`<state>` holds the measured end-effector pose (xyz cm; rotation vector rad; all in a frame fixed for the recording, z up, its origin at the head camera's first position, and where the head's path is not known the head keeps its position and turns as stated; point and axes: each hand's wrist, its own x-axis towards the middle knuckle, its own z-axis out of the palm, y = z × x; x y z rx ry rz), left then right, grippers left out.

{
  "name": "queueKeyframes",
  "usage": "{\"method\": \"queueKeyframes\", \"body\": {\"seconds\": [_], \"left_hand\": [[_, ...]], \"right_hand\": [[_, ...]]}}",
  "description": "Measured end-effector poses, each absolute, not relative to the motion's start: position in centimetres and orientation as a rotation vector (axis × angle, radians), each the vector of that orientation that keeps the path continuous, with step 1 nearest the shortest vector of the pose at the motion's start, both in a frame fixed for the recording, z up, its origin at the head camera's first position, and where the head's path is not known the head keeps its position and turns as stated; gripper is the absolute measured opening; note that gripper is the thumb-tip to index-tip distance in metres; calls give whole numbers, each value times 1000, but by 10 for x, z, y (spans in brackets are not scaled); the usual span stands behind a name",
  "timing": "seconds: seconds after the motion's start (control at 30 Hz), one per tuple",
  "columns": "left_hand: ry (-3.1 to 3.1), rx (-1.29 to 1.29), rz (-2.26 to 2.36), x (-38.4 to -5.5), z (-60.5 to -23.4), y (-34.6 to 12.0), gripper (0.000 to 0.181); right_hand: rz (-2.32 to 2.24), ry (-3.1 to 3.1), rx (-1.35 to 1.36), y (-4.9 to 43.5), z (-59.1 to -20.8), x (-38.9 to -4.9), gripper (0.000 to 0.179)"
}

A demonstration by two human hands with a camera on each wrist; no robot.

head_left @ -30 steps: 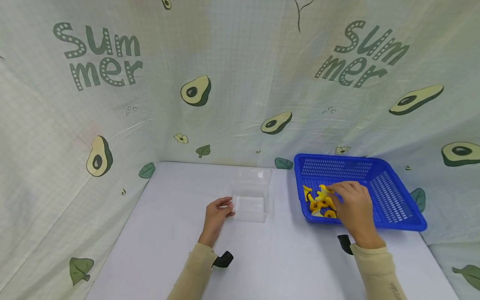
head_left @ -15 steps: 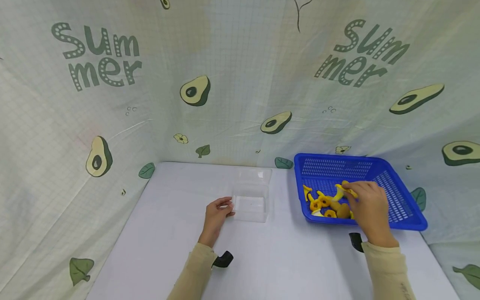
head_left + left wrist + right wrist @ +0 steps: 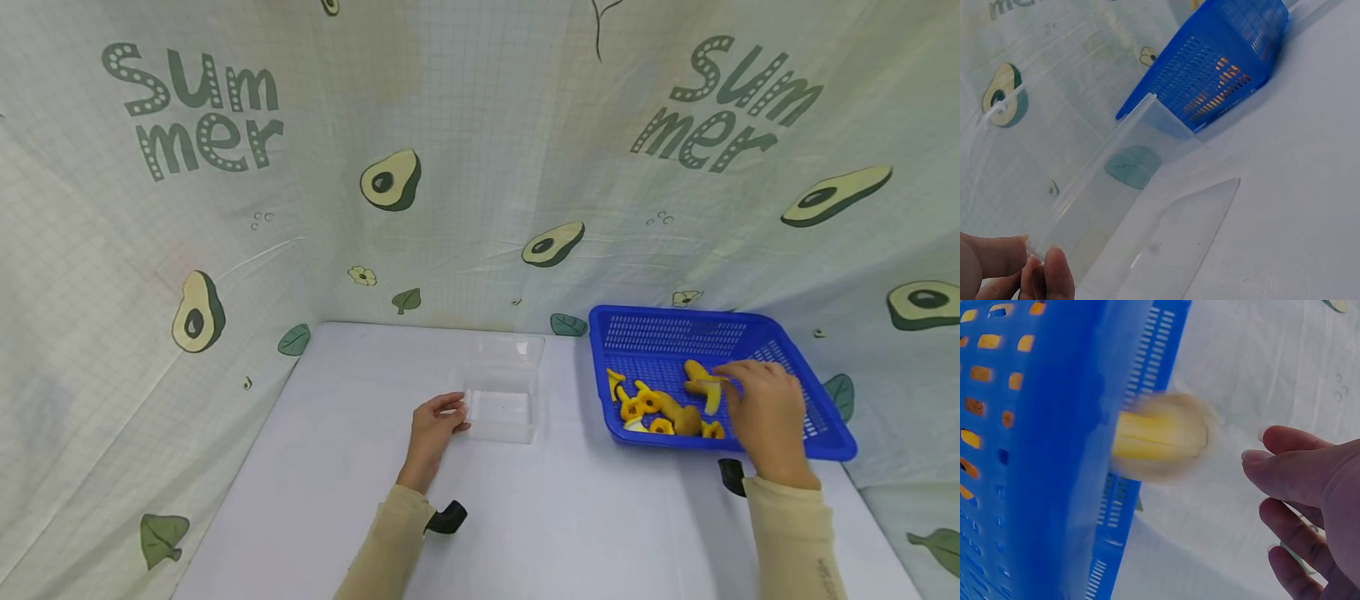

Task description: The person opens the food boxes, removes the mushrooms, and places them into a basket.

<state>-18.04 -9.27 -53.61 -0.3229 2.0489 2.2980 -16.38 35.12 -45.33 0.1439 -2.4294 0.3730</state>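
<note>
My left hand (image 3: pixel 433 433) is at the left side of a clear plastic box (image 3: pixel 501 432), whose lid (image 3: pixel 510 350) stands open at the back. In the left wrist view, thumb and finger pinch the box's edge (image 3: pixel 1094 169). My right hand (image 3: pixel 768 421) is over the blue basket (image 3: pixel 660 333). Close to its fingertips is a yellow and tan piece (image 3: pixel 711 398), blurred in the right wrist view, where a gap parts the piece (image 3: pixel 1160 437) from the slightly bent fingers. Several yellow pieces (image 3: pixel 648 402), some ring-shaped, and a brown rounded piece (image 3: pixel 686 421) lie in the basket.
The basket stands at the right of a white tabletop (image 3: pixel 330 417), against a printed cloth backdrop (image 3: pixel 465 167). Its raised rim runs between the right hand and the table. Black wrist mounts (image 3: pixel 447 517) sit by both sleeves.
The right hand has moved to the right across the basket with the yellow piece, uncovering the brown piece and several others. In the right wrist view now, the piece is apart from the fingers. Left hand unmoved.
</note>
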Motion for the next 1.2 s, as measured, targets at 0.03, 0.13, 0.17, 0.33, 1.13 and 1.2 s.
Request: {"method": "queueKeyframes", "body": {"seconds": [0.03, 0.13, 0.17, 0.33, 1.13, 1.2], "left_hand": [[2051, -320, 2298, -180, -536, -93, 34], [2056, -325, 2295, -180, -534, -92, 34], [2058, -326, 2295, -180, -534, -92, 34], [2061, -318, 2299, -181, -533, -91, 34], [2049, -328, 2285, -183, -537, -94, 35], [2046, -318, 2280, -182, -538, -95, 36]], "right_hand": [[378, -2441, 140, 352, -454, -164, 22], [382, -2462, 151, 351, -454, -164, 22], [385, -2467, 154, 350, -455, -164, 21], [396, -2473, 176, 344, -456, -162, 19], [463, -2459, 359, 291, -472, -150, 22], [469, -2450, 375, 287, -474, -150, 23]]}}
